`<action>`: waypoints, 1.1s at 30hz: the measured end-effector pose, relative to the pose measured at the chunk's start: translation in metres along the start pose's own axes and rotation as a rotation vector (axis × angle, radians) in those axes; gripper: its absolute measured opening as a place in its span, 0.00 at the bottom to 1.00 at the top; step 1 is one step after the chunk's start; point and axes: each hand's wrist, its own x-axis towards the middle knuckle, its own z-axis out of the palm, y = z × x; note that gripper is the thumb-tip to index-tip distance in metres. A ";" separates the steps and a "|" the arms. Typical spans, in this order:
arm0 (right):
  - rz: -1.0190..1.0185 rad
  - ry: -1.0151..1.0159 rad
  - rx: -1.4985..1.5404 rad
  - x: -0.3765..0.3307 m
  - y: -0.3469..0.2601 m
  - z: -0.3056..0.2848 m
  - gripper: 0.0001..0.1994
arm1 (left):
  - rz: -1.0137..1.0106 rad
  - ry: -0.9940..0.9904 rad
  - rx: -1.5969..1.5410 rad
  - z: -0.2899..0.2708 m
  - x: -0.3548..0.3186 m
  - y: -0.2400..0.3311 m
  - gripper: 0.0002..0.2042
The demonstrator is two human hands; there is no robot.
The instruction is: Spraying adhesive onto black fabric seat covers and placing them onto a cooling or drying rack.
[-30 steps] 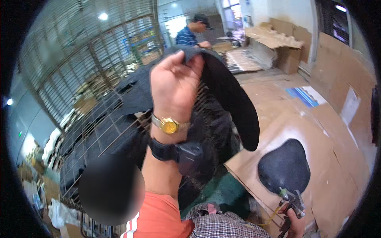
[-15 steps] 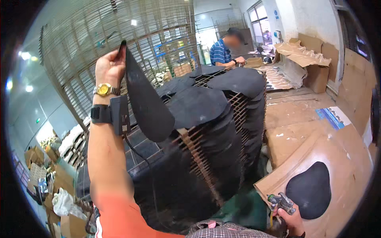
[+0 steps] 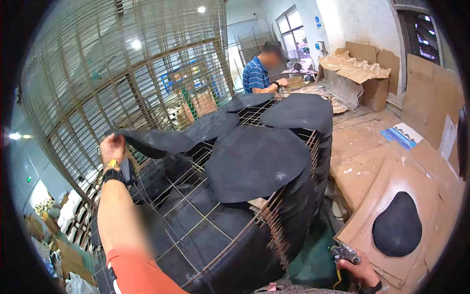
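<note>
Evidently mid-reach, a person in an orange sleeve (image 3: 142, 274) stretches the left hand (image 3: 112, 146) over a stack of rusty wire racks (image 3: 277, 245), its fingers closed in a pinch on the narrow end of a thin black sheet (image 3: 159, 140). The held sheet, matte and rounded at its far end, slants above the open wire grid near the stack's far left corner; whether its right edge touches the neighboring piece cannot be told. A gold-toned watch (image 3: 113, 163) and a black strap (image 3: 112, 175) circle the wrist.

Low at the right, the right hand (image 3: 358, 268) wraps around a metal spray gun (image 3: 345, 254) trailing a thin yellow hose (image 3: 338, 279) (finger placement on the trigger is too small to make out). Just beside it, a pear-shaped black piece (image 3: 398, 228) lies flat on smooth, faintly glossy brown cardboard (image 3: 356, 224).

Across the stack's top, a broad, rounded black panel (image 3: 259, 161) with a pale scuff covers the middle of the grid, while similar layers droop in soft folds down the side. Beyond, a co-worker (image 3: 255, 75) in a blue striped shirt bends beside crumpled brown paper (image 3: 352, 66); tall upright wire grids (image 3: 147, 63) rise at left.
</note>
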 end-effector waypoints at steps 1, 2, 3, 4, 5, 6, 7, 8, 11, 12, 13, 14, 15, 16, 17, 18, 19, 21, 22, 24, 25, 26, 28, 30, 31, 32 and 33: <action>-0.010 -0.027 -0.028 0.004 0.000 0.004 0.17 | -0.074 0.002 0.023 -0.054 -0.010 0.018 0.04; -0.022 -0.064 -0.046 0.009 0.000 0.003 0.15 | -0.143 0.005 0.057 -0.101 -0.019 0.043 0.06; 0.071 -0.108 0.012 0.007 -0.010 0.004 0.18 | -0.121 0.245 0.204 -0.126 -0.025 0.045 0.08; 0.072 -0.113 0.014 0.006 -0.010 0.004 0.18 | -0.099 0.483 0.345 -0.141 -0.032 0.047 0.12; 0.032 -0.129 -0.002 0.007 -0.011 0.006 0.19 | -0.124 0.640 0.587 -0.158 -0.036 0.044 0.14; -0.011 -0.145 -0.012 0.006 -0.011 0.003 0.20 | -0.144 0.787 0.835 -0.160 -0.041 0.041 0.17; 0.000 -0.173 -0.063 0.002 -0.009 -0.004 0.23 | 0.041 0.705 0.806 -0.121 -0.055 0.036 0.16; 0.006 -0.159 -0.055 0.000 -0.005 -0.012 0.23 | -0.096 0.613 0.685 -0.116 -0.042 0.051 0.17; 0.025 -0.198 -0.083 -0.011 -0.006 -0.021 0.24 | -0.059 0.241 0.384 -0.006 -0.038 0.035 0.05; 0.099 -0.148 -0.093 -0.013 -0.014 -0.021 0.24 | 0.017 0.254 0.374 0.073 -0.040 -0.014 0.02; 0.105 -0.105 -0.064 -0.020 -0.009 -0.031 0.24 | 0.073 0.043 0.349 0.127 -0.045 -0.031 0.04; 0.078 -0.129 -0.030 -0.028 -0.001 -0.042 0.24 | 0.074 -0.142 0.489 0.164 -0.038 0.010 0.11; 0.077 -0.116 -0.034 -0.036 0.002 -0.054 0.24 | 0.006 -0.291 0.559 0.217 -0.034 0.016 0.14; 0.082 -0.088 -0.046 -0.043 0.003 -0.068 0.24 | 0.093 -0.343 0.557 0.282 -0.065 -0.015 0.18; 0.136 -0.068 -0.019 -0.048 0.009 -0.082 0.24 | 0.042 -0.331 0.539 0.343 -0.096 -0.054 0.22; 0.155 -0.032 -0.008 -0.060 0.013 -0.098 0.24 | 0.050 -0.571 0.446 0.374 -0.119 -0.083 0.23; 0.104 -0.001 0.013 -0.070 0.017 -0.111 0.24 | -0.031 -0.695 0.372 0.405 -0.142 -0.109 0.23; 0.075 0.191 -0.071 -0.096 0.043 -0.141 0.24 | -0.107 -0.781 0.222 0.465 -0.220 -0.243 0.19; 0.079 0.221 -0.056 -0.115 0.060 -0.157 0.24 | -0.031 -0.963 0.110 0.475 -0.271 -0.302 0.16; 0.037 0.336 0.119 -0.150 0.085 -0.189 0.25 | -0.270 -0.834 0.296 0.502 -0.378 -0.391 0.09; 0.134 0.380 0.127 -0.168 0.080 -0.199 0.24 | 0.013 -0.956 0.532 0.490 -0.423 -0.442 0.06; 0.123 0.382 0.137 -0.181 0.078 -0.206 0.24 | -0.530 -0.667 0.338 0.476 -0.468 -0.491 0.05; 0.105 0.544 0.244 -0.205 0.077 -0.210 0.23 | -0.370 -0.877 1.023 0.431 -0.532 -0.570 0.09; 0.127 0.610 0.244 -0.225 0.072 -0.219 0.23 | -0.427 -0.881 1.261 0.382 -0.589 -0.628 0.14; 0.152 0.662 0.242 -0.234 0.070 -0.222 0.23 | -0.532 -0.861 1.287 0.359 -0.610 -0.650 0.14; 0.159 0.673 0.242 -0.240 0.072 -0.227 0.23 | -0.640 -0.846 1.310 0.348 -0.627 -0.666 0.13; 0.167 0.705 0.278 -0.247 0.076 -0.231 0.23 | -0.652 -0.877 1.296 0.360 -0.644 -0.672 0.13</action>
